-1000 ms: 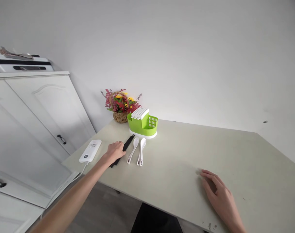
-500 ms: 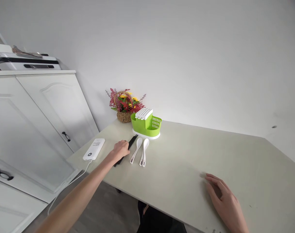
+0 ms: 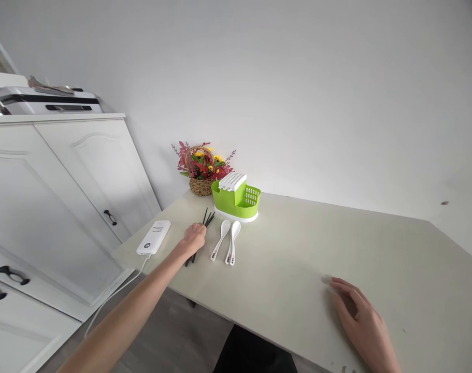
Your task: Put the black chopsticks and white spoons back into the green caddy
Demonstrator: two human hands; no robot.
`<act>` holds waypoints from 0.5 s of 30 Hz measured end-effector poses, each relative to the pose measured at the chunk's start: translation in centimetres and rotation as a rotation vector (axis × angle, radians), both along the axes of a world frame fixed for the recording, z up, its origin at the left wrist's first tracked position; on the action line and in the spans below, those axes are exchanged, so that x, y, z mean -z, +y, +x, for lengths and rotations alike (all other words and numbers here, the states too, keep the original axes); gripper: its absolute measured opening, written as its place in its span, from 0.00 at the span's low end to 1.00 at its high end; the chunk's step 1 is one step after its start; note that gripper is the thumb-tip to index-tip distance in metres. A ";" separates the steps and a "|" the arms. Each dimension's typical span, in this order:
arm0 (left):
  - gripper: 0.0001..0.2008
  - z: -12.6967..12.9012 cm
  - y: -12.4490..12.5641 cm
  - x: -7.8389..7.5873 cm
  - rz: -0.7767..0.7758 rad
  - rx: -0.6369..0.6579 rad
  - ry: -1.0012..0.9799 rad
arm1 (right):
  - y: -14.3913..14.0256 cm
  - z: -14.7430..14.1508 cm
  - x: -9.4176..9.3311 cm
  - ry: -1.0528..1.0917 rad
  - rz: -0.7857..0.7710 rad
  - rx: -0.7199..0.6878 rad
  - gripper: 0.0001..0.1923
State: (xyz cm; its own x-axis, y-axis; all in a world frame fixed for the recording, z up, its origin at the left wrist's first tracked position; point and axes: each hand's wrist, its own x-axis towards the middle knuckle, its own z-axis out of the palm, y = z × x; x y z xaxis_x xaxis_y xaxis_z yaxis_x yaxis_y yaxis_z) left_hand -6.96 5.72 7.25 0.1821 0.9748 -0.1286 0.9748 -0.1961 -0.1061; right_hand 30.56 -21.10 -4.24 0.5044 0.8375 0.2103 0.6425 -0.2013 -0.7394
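Note:
My left hand (image 3: 194,238) is closed around a bunch of black chopsticks (image 3: 209,219), whose tips fan out beyond the fingers and whose other ends stick out below. The palm hides their middle. Just right of it lie white spoons: a single spoon (image 3: 220,241) and, beside that, overlapping spoons (image 3: 232,244). Behind them stands a green cutlery holder (image 3: 231,205) with a slotted white top and white base. My right hand (image 3: 362,321) rests on the table at the right, fingers loosely curved and thumb apart, holding nothing.
On the pale table (image 3: 290,248), a white power bank (image 3: 154,237) with a cable (image 3: 119,291) lies at the left edge. A wicker basket of flowers (image 3: 201,185) stands at the back against the wall. White cabinets (image 3: 103,166) are at the left.
In my left hand the chopsticks have shifted from a tight bundle on the table to a spread-out bunch. My right hand stays in place. The view has shifted slightly.

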 end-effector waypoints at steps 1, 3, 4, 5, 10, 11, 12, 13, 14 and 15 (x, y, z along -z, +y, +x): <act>0.17 -0.1 -0.1 0.1 0.008 -0.008 -0.004 | 0.0 0.0 0.0 0.008 0.000 -0.002 0.20; 0.18 -0.2 -0.3 0.4 0.027 -0.031 -0.013 | 0.0 -0.1 0.0 0.017 0.006 -0.004 0.20; 0.18 -0.2 -0.4 0.6 0.037 -0.042 -0.019 | 0.0 -0.1 -0.1 0.016 0.011 -0.003 0.20; 0.19 -0.2 -0.5 0.8 0.048 -0.053 -0.028 | 0.0 -0.1 -0.1 0.013 0.016 -0.002 0.20; 0.19 -0.9 -0.8 1.8 0.109 -0.119 -0.109 | 0.0 -0.2 -0.4 0.020 0.029 0.002 0.21; 0.19 -1.2 -0.7 1.8 0.122 -0.139 -0.134 | 0.0 -0.2 -0.5 0.026 0.026 0.000 0.21; 0.18 -1.6 -0.5 1.9 0.135 -0.161 -0.164 | 0.0 -0.2 -0.6 0.032 0.022 -0.004 0.21; 0.17 -2.0 -0.3 1.8 0.148 -0.184 -0.198 | -0.1 -0.3 -0.7 0.039 0.015 -0.007 0.21; 0.16 -2.5 0.0 1.7 0.161 -0.209 -0.237 | -0.1 -0.3 -0.7 0.045 0.008 -0.010 0.21; 0.14 -2.9 0.3 1.6 0.173 -0.233 -0.280 | -0.1 -0.4 -0.7 0.048 0.001 -0.011 0.21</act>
State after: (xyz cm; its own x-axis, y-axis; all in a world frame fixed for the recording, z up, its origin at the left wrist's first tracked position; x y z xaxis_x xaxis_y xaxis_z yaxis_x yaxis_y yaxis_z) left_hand -9.83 6.03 5.61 -0.0413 0.9970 0.0647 0.9870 0.0307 0.1578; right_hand 30.16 -21.24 -3.51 0.5051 0.8425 0.1870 0.6084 -0.1939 -0.7696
